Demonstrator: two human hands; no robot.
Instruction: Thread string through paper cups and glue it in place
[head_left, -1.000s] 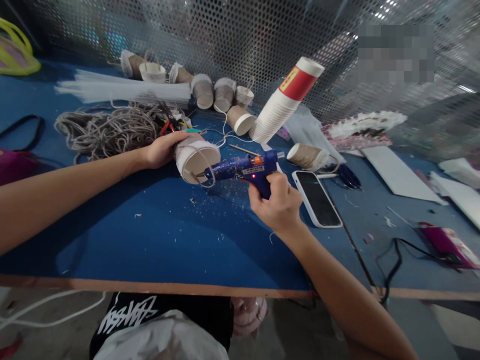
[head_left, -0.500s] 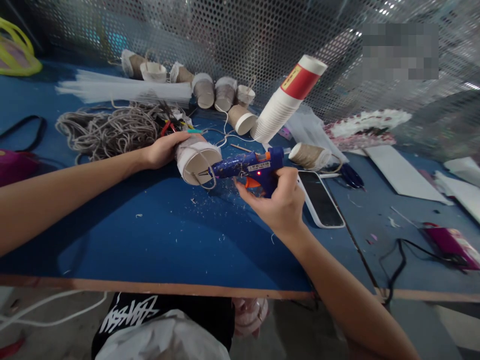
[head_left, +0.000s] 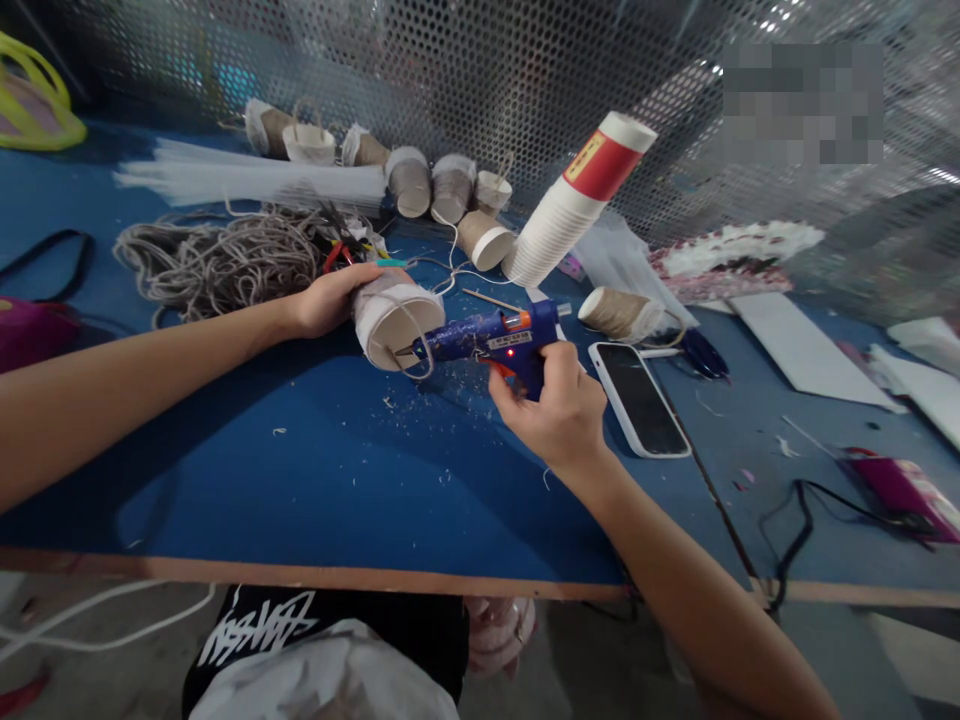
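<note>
My left hand (head_left: 335, 303) is wrapped round a paper cup (head_left: 382, 335) dressed in cord and white mesh; it is tilted with its mouth toward me. A loop of cord (head_left: 429, 360) sticks out at the cup's rim. In my right hand (head_left: 559, 400) is a blue hot glue gun (head_left: 487, 338), its red light lit. My fingers curl round its handle and orange trigger. The metal nozzle reaches into the cup's mouth, close to the inner wall by the cord's end; whether it touches is unclear. My left fingertips are partly hidden behind the cup.
A heap of grey cord (head_left: 217, 260) and white mesh strips (head_left: 255, 183) lie at the left. Several wrapped cups (head_left: 409, 185) stand along the back by a tall stack of paper cups (head_left: 551, 230). A phone (head_left: 641, 400) and another wrapped cup (head_left: 616, 313) lie to the right.
My right fingers have curled in further on the glue gun's trigger, and its rear has shifted slightly left and down. The left hand and the cup stay nearly still.
</note>
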